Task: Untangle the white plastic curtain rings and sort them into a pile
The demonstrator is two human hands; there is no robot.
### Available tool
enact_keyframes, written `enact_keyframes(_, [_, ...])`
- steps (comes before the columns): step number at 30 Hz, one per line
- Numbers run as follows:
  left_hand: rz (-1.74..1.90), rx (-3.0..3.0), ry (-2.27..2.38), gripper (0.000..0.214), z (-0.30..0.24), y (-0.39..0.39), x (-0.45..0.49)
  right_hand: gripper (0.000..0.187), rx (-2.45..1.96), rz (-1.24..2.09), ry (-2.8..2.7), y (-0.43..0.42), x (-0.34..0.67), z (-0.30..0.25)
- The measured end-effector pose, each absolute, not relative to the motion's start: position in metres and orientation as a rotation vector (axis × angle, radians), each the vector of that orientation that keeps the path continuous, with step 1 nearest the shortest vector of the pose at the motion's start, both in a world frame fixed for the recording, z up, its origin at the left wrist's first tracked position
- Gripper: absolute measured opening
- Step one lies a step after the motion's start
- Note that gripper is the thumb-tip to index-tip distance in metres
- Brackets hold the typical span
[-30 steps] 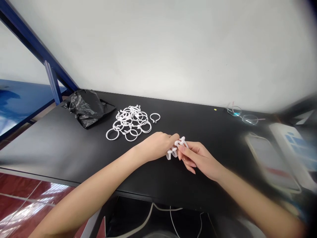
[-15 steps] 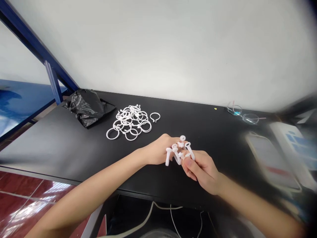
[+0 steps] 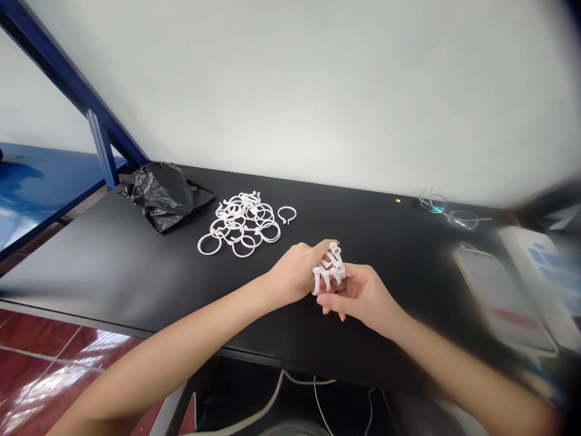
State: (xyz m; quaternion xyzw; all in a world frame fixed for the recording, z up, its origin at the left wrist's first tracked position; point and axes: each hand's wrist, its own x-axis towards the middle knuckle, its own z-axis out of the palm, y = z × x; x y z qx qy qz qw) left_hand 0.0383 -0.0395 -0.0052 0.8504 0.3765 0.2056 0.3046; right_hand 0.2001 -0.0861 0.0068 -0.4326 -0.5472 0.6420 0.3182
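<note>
Well, the left hand [image 3: 295,274] clutches smooth, slim white knob-ended rings [image 3: 337,270]; the right hand [image 3: 361,295] rests curled against them, its grip unclear.

1 cam, head-worn, looks fwd + down across the counter [image 3: 136,278]. Wide FOV, close range: L grip [image 3: 297,272] and R grip [image 3: 367,297] sit just below/R of frame ctr, forearms [image 3: 181,339] entering from btm corners. Wall [image 3: 318,103] fills most of upper half, red floor [image 3: 40,363] btm L. Counter's far edge slopes down toward frame R. R side smeared, detail there's prob unreliable.
</note>
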Motion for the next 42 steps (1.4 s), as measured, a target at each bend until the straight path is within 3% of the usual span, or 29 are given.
enact_keyframes(5, [0.583, 2.262, 1.03, 0.053, -0.002, -0.041, 0.038, 0.026, -1.139, 1.609, -1.381, -0.086, 0.2, 0.006])
enact_keyframes(11, [0.553, 2.432, 1.263, 0.009, 0.004, -0.038, 0.034, 0.027, -1.107, 1.606, -1.356, -0.084, 0.203, 0.008])
enact_keyframes(16, [0.341, 2.628, 1.147, 0.024, 0.007, -0.037, 0.034, 0.033, -1.011, 1.756, -1.289, -0.083, 0.206, 0.006])
enact_keyframes(22, [0.598, 2.223, 0.826, 0.032, 0.007, -0.04, 0.037, 0.037, -0.97, 1.608, -1.289, -0.092, 0.206, 0.003])
enact_keyframes(27, [0.641, 1.904, 0.746, 0.051, 0.002, -0.041, 0.038, 0.041, -0.91, 1.455, -1.431, -0.097, 0.21, 0.005])
enact_keyframes(36, [0.462, 2.139, 0.875, 0.024, 0.024, -0.032, 0.026, 0.04, -0.995, 1.458, -1.27, -0.083, 0.209, 0.002])
enact_keyframes(39, [0.388, 2.089, 0.874, 0.043, 0.042, -0.029, 0.002, 0.036, -0.994, 1.425, -1.06, -0.072, 0.211, 0.002])
enact_keyframes(42, [0.671, 2.041, 1.11, 0.035, 0.047, -0.023, -0.038, 0.03, -1.047, 1.375, -1.023, -0.053, 0.209, 0.005])
